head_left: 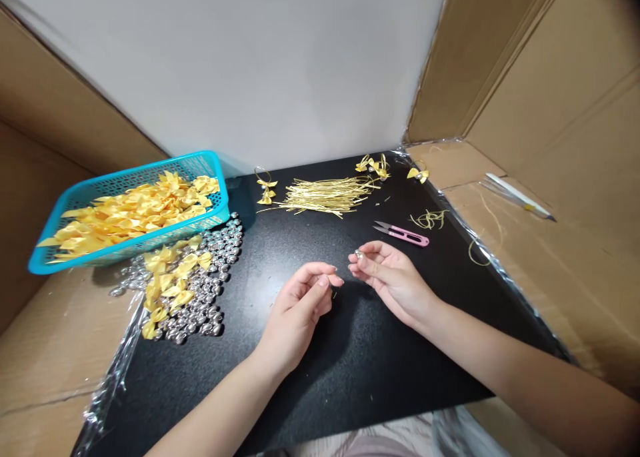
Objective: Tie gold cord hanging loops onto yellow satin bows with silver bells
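My right hand (387, 274) hovers over the black mat (310, 370) with its fingertips pinched on a small silver bell (359, 252). A short way to the left, my left hand (300, 304) has thumb and forefinger pinched together; what it holds is too thin to make out. The two hands nearly meet at the mat's middle. A pile of silver bells (210, 284) and several yellow satin bows (173, 277) lie to the left of my left hand. A bundle of gold threads (327, 195) lies further back.
A teal basket (75, 200) full of yellow bows sits at the left. Pink thread snips (403, 234) lie just beyond my right hand. Finished bows (374, 166) rest at the back. Cardboard walls enclose the mat; a white pen-like tool (517, 195) lies on the right flap.
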{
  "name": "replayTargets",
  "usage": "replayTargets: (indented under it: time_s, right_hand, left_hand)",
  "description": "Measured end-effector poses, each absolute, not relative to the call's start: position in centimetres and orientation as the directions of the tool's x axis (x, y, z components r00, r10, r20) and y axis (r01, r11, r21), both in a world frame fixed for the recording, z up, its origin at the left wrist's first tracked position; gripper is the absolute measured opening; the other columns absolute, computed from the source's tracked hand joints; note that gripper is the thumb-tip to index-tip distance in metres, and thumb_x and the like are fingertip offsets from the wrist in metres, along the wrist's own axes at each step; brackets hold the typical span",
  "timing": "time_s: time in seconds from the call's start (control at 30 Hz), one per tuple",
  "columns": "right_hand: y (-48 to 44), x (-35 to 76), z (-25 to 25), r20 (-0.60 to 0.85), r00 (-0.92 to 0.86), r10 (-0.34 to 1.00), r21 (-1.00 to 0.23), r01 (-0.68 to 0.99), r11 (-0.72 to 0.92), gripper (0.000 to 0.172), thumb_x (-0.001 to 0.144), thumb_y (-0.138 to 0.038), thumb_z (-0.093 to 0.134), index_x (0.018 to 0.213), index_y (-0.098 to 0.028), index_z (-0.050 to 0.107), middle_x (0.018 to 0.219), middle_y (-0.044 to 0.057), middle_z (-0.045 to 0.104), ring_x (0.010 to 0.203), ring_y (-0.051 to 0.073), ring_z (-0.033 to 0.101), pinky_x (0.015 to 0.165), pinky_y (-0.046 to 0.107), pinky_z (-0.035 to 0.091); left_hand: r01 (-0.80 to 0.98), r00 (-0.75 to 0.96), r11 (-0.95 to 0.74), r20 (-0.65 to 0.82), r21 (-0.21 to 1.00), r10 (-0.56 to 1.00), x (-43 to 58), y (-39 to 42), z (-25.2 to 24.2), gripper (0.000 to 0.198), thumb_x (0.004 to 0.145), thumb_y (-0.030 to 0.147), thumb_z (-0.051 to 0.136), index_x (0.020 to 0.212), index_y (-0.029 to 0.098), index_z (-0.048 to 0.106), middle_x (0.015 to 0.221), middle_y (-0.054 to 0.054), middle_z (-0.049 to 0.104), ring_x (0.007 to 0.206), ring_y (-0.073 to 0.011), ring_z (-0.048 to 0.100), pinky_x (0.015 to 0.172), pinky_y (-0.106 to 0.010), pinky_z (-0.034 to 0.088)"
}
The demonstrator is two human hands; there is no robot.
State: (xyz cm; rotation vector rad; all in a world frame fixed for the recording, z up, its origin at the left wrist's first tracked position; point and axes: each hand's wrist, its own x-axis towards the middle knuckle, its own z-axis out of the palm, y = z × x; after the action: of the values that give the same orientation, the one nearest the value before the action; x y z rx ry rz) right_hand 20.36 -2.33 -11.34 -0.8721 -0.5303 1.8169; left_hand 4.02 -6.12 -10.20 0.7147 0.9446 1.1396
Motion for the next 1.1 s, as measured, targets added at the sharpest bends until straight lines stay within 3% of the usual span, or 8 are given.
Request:
replayTargets:
  time_s: [0.17, 0.37, 0.57, 0.73, 0.93, 1.1]
  right_hand:
    - [-2.4, 20.3, -11.4, -0.371, -0.253, 0.894, -0.687, -0.572, -0.447, 0.038, 0.048, -0.017, 0.093, 0.074, -0.018, 0.064, 0.074, -0.003, 0.073, 0.072, 0.009, 0.069, 0.074, 0.021, 0.053]
    - [-2.4, 20.2, -11.8, -0.409, -0.321, 0.854, -0.636, -0.571, -0.519, 0.037, 0.053, -0.017, 0.091, 0.082, -0.018, 0.068, 0.078, -0.001, 0.075, 0.068, 0.008, 0.069, 0.073, 0.022, 0.054]
    - [-2.6, 20.2, -12.0, -0.431, -0.442, 0.787, -0.524, -0.588, -0.617, 0.037, 0.049, -0.022, 0.093, 0.079, -0.018, 0.070, 0.072, -0.003, 0.074, 0.061, 0.007, 0.068, 0.064, 0.019, 0.054]
    - [-3.0, 20.0, -12.3, -0.405, -0.563, 0.720, -0.461, -0.554, -0.693, 0.038, 0.049, -0.029, 0.094, 0.075, -0.018, 0.068, 0.072, -0.004, 0.073, 0.062, 0.007, 0.068, 0.060, 0.018, 0.055]
    - [-3.4, 19.8, -12.5, -0.376, -0.608, 0.699, -0.456, -0.536, -0.711, 0.038, 0.049, -0.031, 0.094, 0.074, -0.017, 0.069, 0.070, -0.004, 0.073, 0.065, 0.008, 0.069, 0.061, 0.017, 0.055]
    - [-3.5, 19.5, -12.0, -0.394, -0.557, 0.731, -0.509, -0.529, -0.679, 0.036, 0.045, -0.025, 0.095, 0.070, -0.017, 0.069, 0.067, -0.005, 0.072, 0.062, 0.008, 0.068, 0.064, 0.018, 0.055]
  left_hand:
    - [-0.367, 0.048, 0.319, -0.324, 0.874, 0.945, 3.7, -6.2, -10.4, 0.023, 0.072, 0.034, 0.078, 0.083, 0.014, 0.074, 0.070, -0.002, 0.064, 0.049, -0.0036, 0.030, 0.049, -0.020, 0.027]
    - [-0.306, -0.009, 0.255, -0.270, 0.917, 0.963, 3.6, -6.6, -11.1, 0.030, 0.072, 0.044, 0.079, 0.073, 0.016, 0.069, 0.064, 0.001, 0.062, 0.048, -0.0042, 0.029, 0.046, -0.020, 0.023]
    - [-0.263, 0.033, 0.232, -0.231, 0.937, 0.972, 3.9, -6.9, -11.3, 0.025, 0.081, 0.041, 0.072, 0.088, 0.018, 0.066, 0.064, 0.002, 0.065, 0.051, -0.0068, 0.038, 0.049, -0.020, 0.029]
    - [-0.240, -0.023, 0.152, -0.163, 0.959, 0.986, 4.3, -6.9, -11.0, 0.025, 0.079, 0.039, 0.073, 0.089, 0.020, 0.061, 0.063, 0.003, 0.064, 0.055, -0.0087, 0.052, 0.055, -0.019, 0.039]
    - [-0.170, -0.056, 0.075, -0.086, 0.983, 0.995, 4.6, -7.4, -10.3, 0.019, 0.081, 0.034, 0.073, 0.085, 0.020, 0.061, 0.066, 0.003, 0.067, 0.063, -0.0105, 0.063, 0.066, -0.021, 0.050]
    - [-0.135, -0.072, 0.062, -0.072, 0.989, 0.995, 4.7, -7.6, -10.3, 0.019, 0.080, 0.033, 0.073, 0.084, 0.020, 0.061, 0.066, 0.002, 0.067, 0.063, -0.0117, 0.063, 0.061, -0.020, 0.048]
